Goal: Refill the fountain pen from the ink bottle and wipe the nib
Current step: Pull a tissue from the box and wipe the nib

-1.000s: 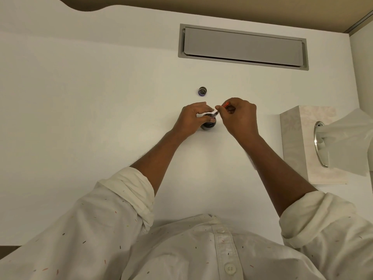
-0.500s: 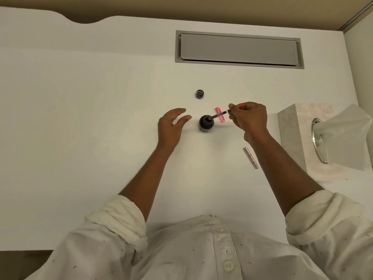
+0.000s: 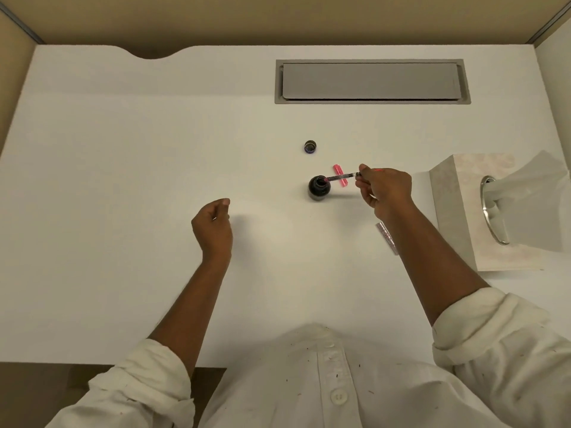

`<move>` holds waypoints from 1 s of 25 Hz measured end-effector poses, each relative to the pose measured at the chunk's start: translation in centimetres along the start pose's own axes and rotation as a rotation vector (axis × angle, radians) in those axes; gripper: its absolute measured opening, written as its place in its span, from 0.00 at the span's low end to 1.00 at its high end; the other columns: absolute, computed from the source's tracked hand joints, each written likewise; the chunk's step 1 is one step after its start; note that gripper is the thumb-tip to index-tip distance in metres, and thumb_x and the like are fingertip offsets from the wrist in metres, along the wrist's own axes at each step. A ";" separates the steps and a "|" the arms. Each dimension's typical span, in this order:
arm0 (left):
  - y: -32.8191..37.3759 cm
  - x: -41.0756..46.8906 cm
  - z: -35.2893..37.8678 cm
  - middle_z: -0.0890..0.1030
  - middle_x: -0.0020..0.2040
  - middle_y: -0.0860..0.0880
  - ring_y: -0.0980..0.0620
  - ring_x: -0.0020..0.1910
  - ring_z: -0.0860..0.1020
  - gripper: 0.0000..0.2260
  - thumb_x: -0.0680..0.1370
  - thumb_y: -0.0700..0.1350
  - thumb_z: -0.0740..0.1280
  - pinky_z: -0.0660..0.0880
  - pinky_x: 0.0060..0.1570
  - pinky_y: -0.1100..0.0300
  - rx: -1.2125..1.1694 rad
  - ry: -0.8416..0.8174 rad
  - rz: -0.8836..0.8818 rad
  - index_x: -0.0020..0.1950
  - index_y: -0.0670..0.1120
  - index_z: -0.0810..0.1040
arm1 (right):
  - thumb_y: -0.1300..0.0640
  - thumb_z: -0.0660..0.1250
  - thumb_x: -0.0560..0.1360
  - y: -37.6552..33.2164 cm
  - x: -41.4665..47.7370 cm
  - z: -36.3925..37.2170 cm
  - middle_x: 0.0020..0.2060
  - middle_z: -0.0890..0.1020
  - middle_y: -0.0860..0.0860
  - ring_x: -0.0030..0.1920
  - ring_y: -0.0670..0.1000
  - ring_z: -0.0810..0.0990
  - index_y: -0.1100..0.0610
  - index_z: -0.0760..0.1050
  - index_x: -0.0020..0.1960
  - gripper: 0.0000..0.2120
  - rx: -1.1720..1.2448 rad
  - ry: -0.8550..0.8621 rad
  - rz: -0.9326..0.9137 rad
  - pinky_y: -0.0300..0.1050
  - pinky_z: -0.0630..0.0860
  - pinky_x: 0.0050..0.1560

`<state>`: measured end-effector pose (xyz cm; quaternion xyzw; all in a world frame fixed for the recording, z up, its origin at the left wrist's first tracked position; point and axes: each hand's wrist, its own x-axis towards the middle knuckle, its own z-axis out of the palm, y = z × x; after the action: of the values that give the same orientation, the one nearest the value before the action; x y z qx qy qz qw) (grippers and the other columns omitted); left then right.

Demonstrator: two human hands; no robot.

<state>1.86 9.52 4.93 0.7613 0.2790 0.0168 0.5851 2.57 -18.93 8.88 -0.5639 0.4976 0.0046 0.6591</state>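
Observation:
A small dark ink bottle [image 3: 319, 189] stands uncapped on the white desk [image 3: 123, 180]. My right hand [image 3: 384, 189] pinches the back end of the fountain pen's inner section [image 3: 341, 177], which slants down to the left with its nib end in the bottle's mouth. The bottle's cap [image 3: 310, 147] lies behind the bottle. A pink pen part [image 3: 340, 175] rests on the desk under the held section. A silvery pink pen barrel [image 3: 387, 238] lies beside my right forearm. My left hand [image 3: 213, 228] hovers left of the bottle, fingers loosely curled, holding nothing.
A marbled tissue box [image 3: 457, 211] with a tissue [image 3: 531, 196] sticking out stands at the right edge. A grey cable hatch [image 3: 370, 81] is set into the desk at the back. Partition walls enclose the desk on three sides.
My left hand let go of the ink bottle and drew back to the left and toward me. My right hand stayed at the bottle with the pen section in its mouth.

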 end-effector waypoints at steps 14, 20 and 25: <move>0.6 -8.7 1.8 0.82 0.39 0.49 0.51 0.40 0.78 0.07 0.76 0.43 0.67 0.78 0.44 0.58 -0.169 -0.088 -0.226 0.38 0.45 0.80 | 0.60 0.72 0.73 0.5 -1.8 -2.6 0.36 0.82 0.54 0.32 0.47 0.80 0.61 0.77 0.41 0.06 0.276 -0.121 0.209 0.37 0.74 0.31; 0.0 -10.2 1.9 0.82 0.40 0.47 0.48 0.43 0.79 0.03 0.74 0.40 0.69 0.78 0.45 0.57 -0.202 -0.141 -0.344 0.40 0.43 0.81 | 0.60 0.70 0.74 0.2 -2.0 -2.8 0.36 0.82 0.53 0.33 0.46 0.79 0.60 0.77 0.41 0.05 0.295 -0.172 0.244 0.37 0.73 0.33; 2.4 -11.8 4.5 0.83 0.44 0.45 0.48 0.43 0.79 0.04 0.73 0.39 0.70 0.78 0.47 0.56 -0.260 -0.351 -0.337 0.47 0.42 0.82 | 0.60 0.68 0.76 0.0 -2.9 -2.9 0.36 0.80 0.53 0.33 0.46 0.79 0.61 0.76 0.43 0.05 0.419 -0.275 0.318 0.38 0.73 0.35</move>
<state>-5.57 -0.05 9.19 0.6137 0.2916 -0.1774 0.7119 -0.77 -19.46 11.17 -0.3245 0.4761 0.0814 0.8133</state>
